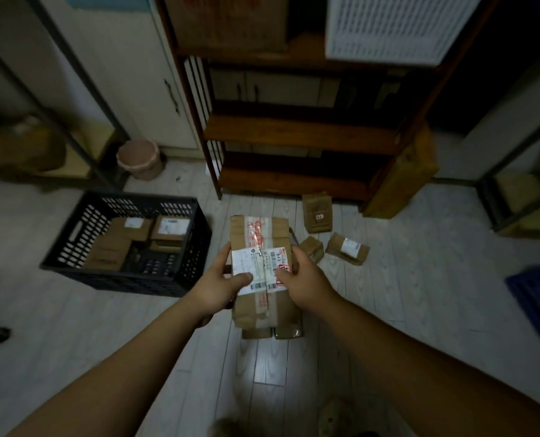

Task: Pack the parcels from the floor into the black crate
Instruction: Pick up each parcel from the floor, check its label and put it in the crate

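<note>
A long brown cardboard parcel [259, 238] with a white shipping label and red-printed tape is held above the floor. My left hand [220, 287] grips its left edge, thumb on the label. My right hand [305, 283] holds its right edge. Under it, two more parcels [273, 332] peek out on the floor. The black crate [180, 244] stands to the left with several brown parcels inside. Three other parcels lie on the floor to the right: an upright one [317, 212], a small one [313, 247] and a labelled one [347, 249].
A dark wooden shelf unit [297, 134] stands straight ahead, with a large box [401, 175] leaning at its right end. A pink bin [141, 159] sits by the cabinet at the left. Metal racks flank both sides. A blue crate [539, 298] edges in at the right.
</note>
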`<state>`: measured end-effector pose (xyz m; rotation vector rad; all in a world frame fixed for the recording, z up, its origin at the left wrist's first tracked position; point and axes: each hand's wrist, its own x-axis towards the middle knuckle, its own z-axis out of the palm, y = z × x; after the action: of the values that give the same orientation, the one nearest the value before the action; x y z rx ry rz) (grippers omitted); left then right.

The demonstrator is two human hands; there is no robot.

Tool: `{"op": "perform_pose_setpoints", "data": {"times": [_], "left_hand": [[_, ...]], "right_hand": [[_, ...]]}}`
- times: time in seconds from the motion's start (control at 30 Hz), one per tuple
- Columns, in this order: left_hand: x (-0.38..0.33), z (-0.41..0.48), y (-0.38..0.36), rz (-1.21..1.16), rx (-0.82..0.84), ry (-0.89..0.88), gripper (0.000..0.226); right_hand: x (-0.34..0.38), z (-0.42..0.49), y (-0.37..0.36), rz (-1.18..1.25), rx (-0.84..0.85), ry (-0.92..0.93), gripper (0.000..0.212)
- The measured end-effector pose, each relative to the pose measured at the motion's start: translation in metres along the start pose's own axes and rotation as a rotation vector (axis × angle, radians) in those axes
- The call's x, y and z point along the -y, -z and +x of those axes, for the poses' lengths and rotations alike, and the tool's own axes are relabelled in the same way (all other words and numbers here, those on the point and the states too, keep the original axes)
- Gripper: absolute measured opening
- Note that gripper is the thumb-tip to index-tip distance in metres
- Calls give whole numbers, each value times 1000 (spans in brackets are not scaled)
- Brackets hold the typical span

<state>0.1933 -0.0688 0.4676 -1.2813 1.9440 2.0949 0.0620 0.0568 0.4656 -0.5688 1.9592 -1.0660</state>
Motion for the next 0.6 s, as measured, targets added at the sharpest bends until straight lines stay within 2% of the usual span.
{"op": "perform_pose_setpoints", "data": {"times": [0.17,0.2,0.3,0.37,0.43,0.5,0.6], "left_hand": [[-103,-84,36,76,29,-125,70],[-119,-96,42,97,34,-146,68],[-154,-120,66,162,88,-158,67],[-173,-133,75,215,148,-160,72],[-188,-147,80,193,112,-164,70],[-198,-161,83,119,-14,-167,66],[-197,-178,89,-12,-127,-131,95]], "right_hand": [[109,-71,24,86,35,46,42],[125,-80,28,92,39,58,47],[165,-97,42,153,-6,89,81],[187,-104,51,226,-47,111,89],[203,-109,59,278,-57,162,74],[214,-112,65,358,-99,199,51],[229,-110,70,563,-130,184,46]]}}
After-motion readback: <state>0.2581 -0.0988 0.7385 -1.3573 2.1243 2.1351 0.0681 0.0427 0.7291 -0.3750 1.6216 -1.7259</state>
